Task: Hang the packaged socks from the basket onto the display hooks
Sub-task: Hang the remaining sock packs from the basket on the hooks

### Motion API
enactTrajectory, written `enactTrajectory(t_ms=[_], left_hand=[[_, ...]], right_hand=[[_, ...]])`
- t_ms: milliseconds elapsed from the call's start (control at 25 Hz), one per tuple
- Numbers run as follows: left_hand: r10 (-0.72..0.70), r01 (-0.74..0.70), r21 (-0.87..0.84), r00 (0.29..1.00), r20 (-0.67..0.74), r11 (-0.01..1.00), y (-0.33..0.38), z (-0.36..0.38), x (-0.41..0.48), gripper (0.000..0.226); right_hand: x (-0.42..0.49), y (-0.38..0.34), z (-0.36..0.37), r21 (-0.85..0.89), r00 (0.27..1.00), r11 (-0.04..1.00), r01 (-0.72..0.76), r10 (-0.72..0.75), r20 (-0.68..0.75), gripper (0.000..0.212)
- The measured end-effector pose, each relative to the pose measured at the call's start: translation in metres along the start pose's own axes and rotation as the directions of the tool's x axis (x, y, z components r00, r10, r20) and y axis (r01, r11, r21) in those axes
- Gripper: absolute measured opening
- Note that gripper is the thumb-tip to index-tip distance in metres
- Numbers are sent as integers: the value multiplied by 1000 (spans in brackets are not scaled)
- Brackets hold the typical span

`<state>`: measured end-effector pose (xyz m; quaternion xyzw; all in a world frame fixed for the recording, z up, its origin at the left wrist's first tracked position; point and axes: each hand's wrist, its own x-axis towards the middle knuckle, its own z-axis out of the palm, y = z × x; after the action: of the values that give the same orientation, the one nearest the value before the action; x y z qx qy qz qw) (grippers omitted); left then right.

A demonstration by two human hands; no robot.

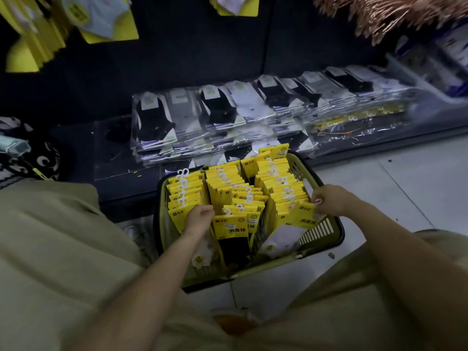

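Below, a green plastic basket (326, 239) sits on the tiled floor (395, 173), pushed close to the front edge of a low dark shelf (76, 158), and a person crouches over it with both bare forearms reaching in. The basket is packed with packaged socks (228, 188): flat yellow cards standing upright in three rows that run from its near wall to its far wall, each card topped with a small white plastic hook (182, 173). The left hand (200, 216) is curled loosely closed at the near end of the left row, its fingers resting on the card tops; whether it pinches one pack cannot be told. The right hand (329, 200) is by the basket's right rim, fingertips closed on the top edge of the nearest card in the right row. More yellow packs hang on the display (101, 19) at the upper left, and clear-wrapped sock bundles (228, 110) lie stacked along the shelf behind the basket. The packs look light and thin, with a stiff card at the top and soft sock fabric hanging below, so they should flex if held low down. The surest hold is likely a pinch on the card just under the white hook, leaving the hook free to slide onto a peg. Tightly packed neighbours may lift along with it.
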<state>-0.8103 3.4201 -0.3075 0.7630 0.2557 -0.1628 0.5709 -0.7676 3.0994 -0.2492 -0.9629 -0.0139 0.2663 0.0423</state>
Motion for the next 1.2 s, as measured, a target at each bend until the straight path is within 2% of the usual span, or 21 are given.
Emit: enactTrajectory(t_ms=[120, 240, 280, 400, 440, 520, 600, 680, 720, 960, 1120, 1200], left_hand=[[-17, 16, -35, 1000, -19, 999, -5, 8, 5, 28], [-24, 20, -82, 998, -57, 996, -11, 12, 7, 27], [-16, 10, -87, 997, -69, 996, -12, 14, 8, 29], [35, -43, -83, 995, -95, 996, -14, 21, 9, 44], [54, -60, -60, 994, -94, 996, -15, 22, 10, 50], [109, -96, 94, 984, -138, 991, -21, 21, 13, 52], [159, -100, 220, 950, -270, 970, -31, 6, 20, 40], [111, -29, 206, 909, -402, 978, -39, -11, 26, 32], [82, 3, 195, 902, -424, 981, -41, -17, 27, 32], [36, 12, 114, 908, -417, 993, -40, -35, 24, 43], [-41, 68, 36, 863, -503, 997, -45, -61, 26, 42], [-81, 109, 18, 832, -548, 994, -46, -74, 26, 40]], right_hand=[[3, -16, -18, 42, 995, 994, 100, -99, -32, 18], [7, -27, -4, 156, 991, 979, 130, -130, -6, 25], [7, -26, 8, 208, 993, 971, 119, -116, -26, 31], [5, -11, 32, 388, 994, 921, 26, 17, -106, 72], [6, -6, 35, 444, 993, 896, 14, 40, -112, 78], [8, -1, 40, 488, 993, 872, 32, 30, -117, 74], [9, -3, 46, 464, 995, 885, 47, -2, -97, 64], [13, -7, 47, 463, 998, 885, 46, -16, -67, 59], [16, -9, 46, 463, 998, 885, 53, -32, -55, 58], [26, -31, 40, 417, 987, 898, 141, -160, 12, 55], [20, -53, 46, 402, 975, 894, 197, -221, 16, 54], [16, -66, 50, 373, 976, 904, 208, -214, -26, 54]])
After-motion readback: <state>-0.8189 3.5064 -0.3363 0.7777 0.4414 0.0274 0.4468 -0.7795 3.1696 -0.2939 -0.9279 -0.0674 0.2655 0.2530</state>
